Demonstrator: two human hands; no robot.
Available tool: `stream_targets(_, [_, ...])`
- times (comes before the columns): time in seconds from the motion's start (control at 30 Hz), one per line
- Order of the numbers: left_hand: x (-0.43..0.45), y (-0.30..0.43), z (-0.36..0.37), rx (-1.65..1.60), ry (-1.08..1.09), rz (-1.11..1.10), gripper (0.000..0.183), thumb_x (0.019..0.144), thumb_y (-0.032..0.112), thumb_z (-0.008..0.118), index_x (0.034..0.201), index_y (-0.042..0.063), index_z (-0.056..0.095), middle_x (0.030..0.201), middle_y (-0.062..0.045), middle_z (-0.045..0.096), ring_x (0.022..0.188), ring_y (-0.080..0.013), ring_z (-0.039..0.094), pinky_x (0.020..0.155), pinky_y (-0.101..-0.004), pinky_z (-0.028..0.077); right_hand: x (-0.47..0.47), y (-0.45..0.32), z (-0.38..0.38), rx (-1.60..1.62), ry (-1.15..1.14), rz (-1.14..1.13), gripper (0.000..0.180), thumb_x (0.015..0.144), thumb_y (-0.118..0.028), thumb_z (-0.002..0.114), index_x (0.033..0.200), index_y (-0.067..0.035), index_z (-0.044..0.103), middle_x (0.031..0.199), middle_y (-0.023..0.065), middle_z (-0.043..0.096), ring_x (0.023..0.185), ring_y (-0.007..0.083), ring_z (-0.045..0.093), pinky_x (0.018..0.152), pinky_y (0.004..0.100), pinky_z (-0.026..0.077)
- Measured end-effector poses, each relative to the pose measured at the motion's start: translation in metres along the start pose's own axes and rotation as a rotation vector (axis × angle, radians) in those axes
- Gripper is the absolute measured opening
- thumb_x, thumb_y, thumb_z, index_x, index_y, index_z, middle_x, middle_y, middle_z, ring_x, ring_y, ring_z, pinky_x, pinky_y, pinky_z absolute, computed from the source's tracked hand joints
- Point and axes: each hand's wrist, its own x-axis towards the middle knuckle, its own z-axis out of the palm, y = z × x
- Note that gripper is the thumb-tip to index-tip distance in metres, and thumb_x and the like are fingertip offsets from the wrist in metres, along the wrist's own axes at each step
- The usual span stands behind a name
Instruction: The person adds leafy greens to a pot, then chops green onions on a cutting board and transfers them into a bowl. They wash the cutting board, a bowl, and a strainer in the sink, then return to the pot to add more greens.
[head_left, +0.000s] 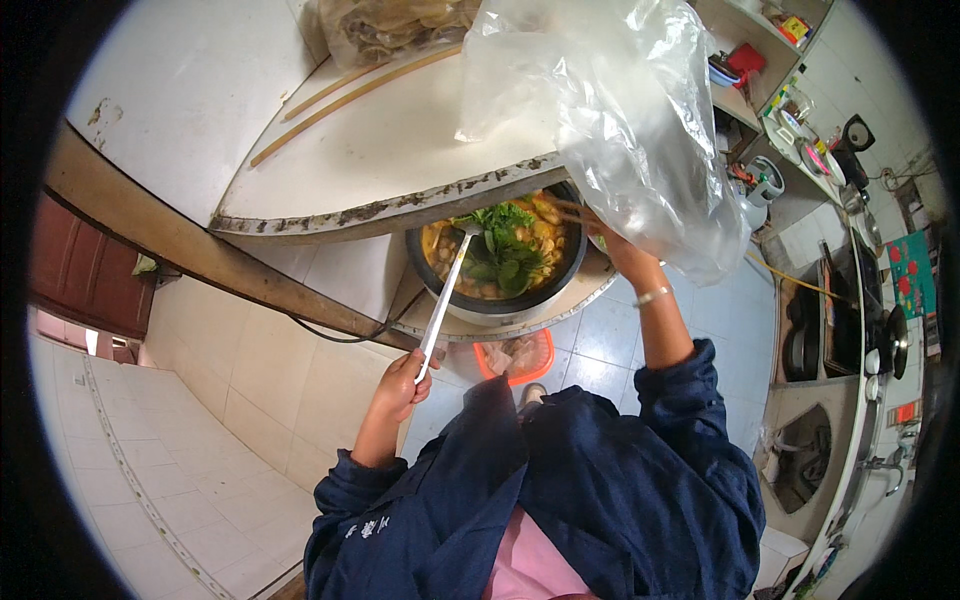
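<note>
My left hand (405, 385) grips the handle of a long metal ladle (444, 300), whose head rests among green leaves in a round dark pot (497, 306). The pot holds a yellowish stew (551, 244) topped with leafy greens (504, 255). At the pot's right side is my right hand (619, 244), a bracelet on its wrist. A large clear plastic bag (637, 135) partly covers that hand. Its fingers are blurred near the pot's rim, and what they hold cannot be told.
Above the pot juts a worn white shelf (375, 150) with two wooden sticks (352, 105) and a bag of dried food (397, 30). The pot stands on a lower rounded ledge (465, 330). An orange basket (550, 360) sits on the floor below. A kitchen counter runs along the right.
</note>
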Motion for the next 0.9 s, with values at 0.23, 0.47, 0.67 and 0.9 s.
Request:
stream_targets(0.23, [0.012, -0.015, 0.009, -0.058, 0.057, -0.010, 0.033, 0.092, 0.033, 0.035, 0.083, 0.003, 0.047, 0.047, 0.001, 0.032, 0.037, -0.0069, 0.025, 0.034, -0.0208, 0.020, 0.012, -0.013, 0.041, -0.192, 0.021, -0.202, 0.020, 0.083, -0.016, 0.053, 0.070, -0.001, 0.048, 0.066, 0.0182, 0.048, 0.060, 0.0339, 0.048, 0.053, 0.0384, 0.038])
stream_targets(0.47, [0.000, -0.016, 0.007, -0.052, 0.089, 0.060, 0.033, 0.092, 0.032, 0.035, 0.079, 0.004, 0.047, 0.047, 0.001, 0.032, 0.037, -0.0066, 0.025, 0.034, -0.0204, 0.021, -0.006, -0.044, 0.018, -0.116, -0.083, -0.107, 0.016, 0.083, -0.014, 0.052, 0.079, 0.002, 0.056, 0.069, 0.0145, 0.059, 0.060, 0.0227, 0.059, 0.054, 0.0303, 0.045])
stream_targets(0.67, [-0.019, -0.008, -0.001, -0.021, 0.114, 0.082, 0.034, 0.092, 0.032, 0.036, 0.077, 0.004, 0.046, 0.048, 0.002, 0.034, 0.037, -0.0054, 0.026, 0.034, -0.0197, 0.020, -0.021, -0.043, -0.019, 0.137, -0.014, -0.021, 0.021, 0.087, -0.015, 0.048, 0.091, 0.004, 0.055, 0.078, 0.0103, 0.062, 0.069, 0.0165, 0.062, 0.058, 0.0260, 0.050])
stream_targets(0.9, [-0.024, 0.002, 0.001, 0.013, 0.120, 0.090, 0.032, 0.092, 0.029, 0.035, 0.077, 0.004, 0.046, 0.048, 0.002, 0.034, 0.038, -0.0051, 0.027, 0.035, -0.0191, 0.021, -0.046, -0.072, -0.019, -0.012, -0.214, -0.082, 0.021, 0.084, -0.015, 0.049, 0.092, 0.003, 0.059, 0.073, 0.0112, 0.064, 0.066, 0.0167, 0.063, 0.060, 0.0244, 0.048])
